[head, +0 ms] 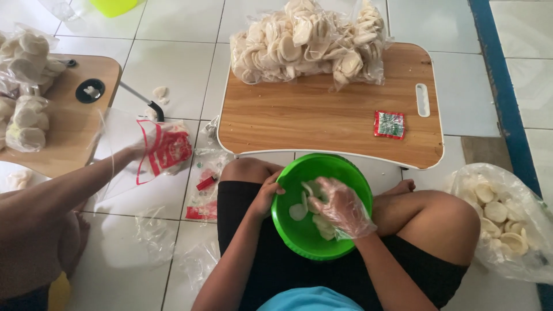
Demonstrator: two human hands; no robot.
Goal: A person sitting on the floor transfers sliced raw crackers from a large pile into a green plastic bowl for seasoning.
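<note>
left hand (266, 196) grip steadies green bowl (322, 204) rim | gloved right hand (341, 206) grip loosely gathers crackers (322, 224) | scoop gently, keep bowl level

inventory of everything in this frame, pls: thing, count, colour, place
green bowl: 1, green, on the lap
crackers: several, white, inside the bowl
lap table: 1, wood-coloured, ahead
bagged crackers: a heap, white in clear plastic, far edge of the lap table
sachet: 1, red and green, on the lap table
cracker sack: 1, clear, floor at right
second table: 1, wood-coloured, left
co-worker's hand: 1, holding a clear bag with red print
left hand: bare, on the bowl rim
right hand: clear plastic glove, in the bowl
</note>
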